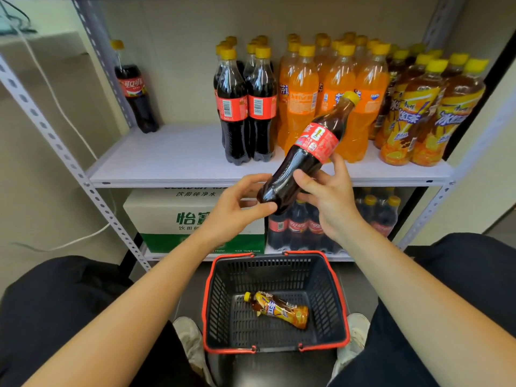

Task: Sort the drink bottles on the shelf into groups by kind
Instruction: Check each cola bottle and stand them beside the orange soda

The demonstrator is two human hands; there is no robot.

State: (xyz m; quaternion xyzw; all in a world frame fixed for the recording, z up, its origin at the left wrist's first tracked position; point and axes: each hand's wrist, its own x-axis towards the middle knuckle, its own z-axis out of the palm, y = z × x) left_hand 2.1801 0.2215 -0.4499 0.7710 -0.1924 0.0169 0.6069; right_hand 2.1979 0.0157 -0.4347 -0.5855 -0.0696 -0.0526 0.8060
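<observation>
Here, white shelf board (178,155), beige wall (178,51)

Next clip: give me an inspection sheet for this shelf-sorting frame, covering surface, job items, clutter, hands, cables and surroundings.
Surface: shelf board, bare on its left half.
Job's things: cola group, orange soda group and iced tea group stand side by side, upright; one lone cola bottle stands far left at the back; an iced tea bottle lies in the basket on the floor.
Clutter: nothing seen.
Hands: left hand and right hand both grip a tilted held cola bottle near its base.
Cables: white cable runs down the wall left of the shelf.
Surroundings: water carton and cola packs on the lower shelf.
</observation>
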